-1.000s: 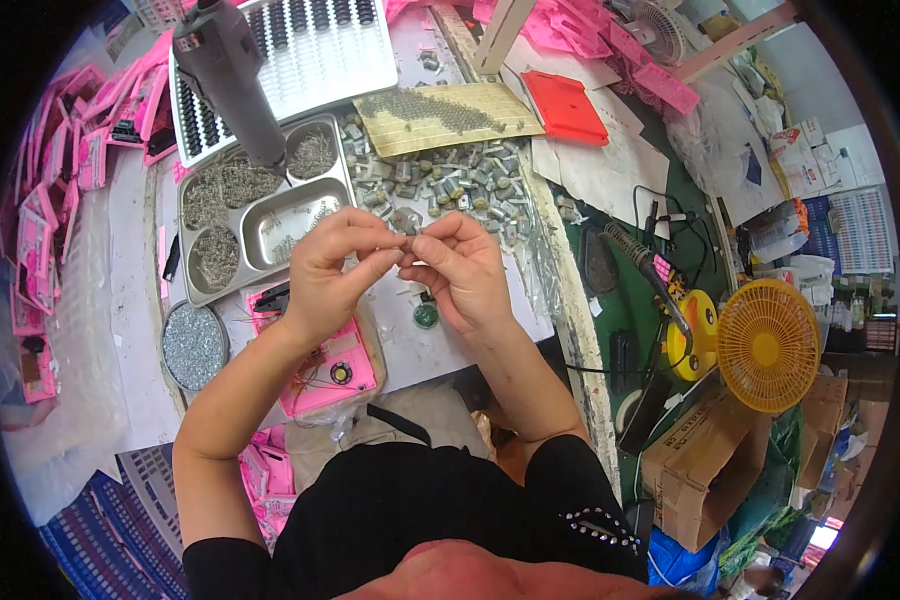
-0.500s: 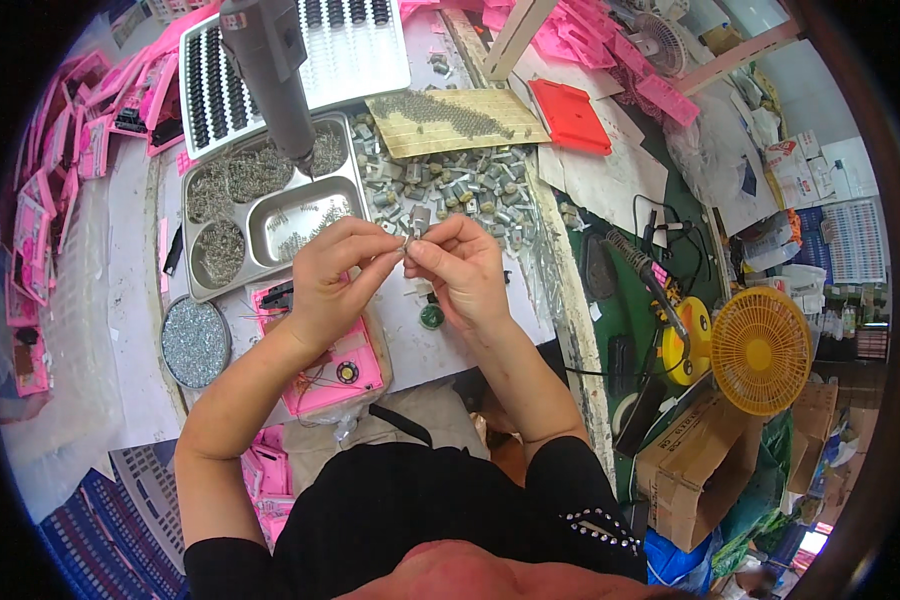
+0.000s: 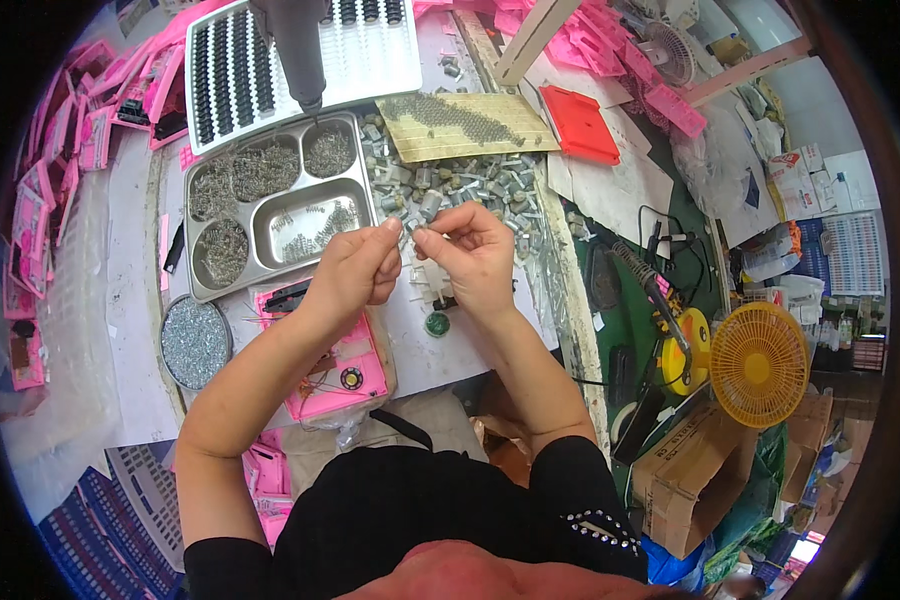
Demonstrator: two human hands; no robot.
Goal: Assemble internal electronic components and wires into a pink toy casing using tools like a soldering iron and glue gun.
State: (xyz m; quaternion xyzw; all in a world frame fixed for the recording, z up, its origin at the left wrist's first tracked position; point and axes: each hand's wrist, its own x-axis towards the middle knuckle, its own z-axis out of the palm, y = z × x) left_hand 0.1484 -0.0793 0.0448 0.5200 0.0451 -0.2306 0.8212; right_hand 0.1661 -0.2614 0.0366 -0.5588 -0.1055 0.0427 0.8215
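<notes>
Workbench [image 3: 130,400] covered w/ white sheet; crowded. Green mat [image 3: 625,300] along bench's right side, soldering iron [image 3: 650,290] lying on it beside a yellow stand [image 3: 685,350]. Yellow desk fan [image 3: 760,365] to the right, just above a brown cardboard box [image 3: 695,480]. Blue plastic crates [image 3: 90,530] at lower left, near floor level. Pink plastic housings [image 3: 50,140] heaped along left edge and top right. Wooden post [image 3: 535,35] leaning at top centre. White fan [image 3: 670,50] at top right. Lighting bright, even; no window visible.

compartment tray [image 3: 270,205] left of the motor pile [image 3: 470,185], round dish [image 3: 195,342] before it
</notes>
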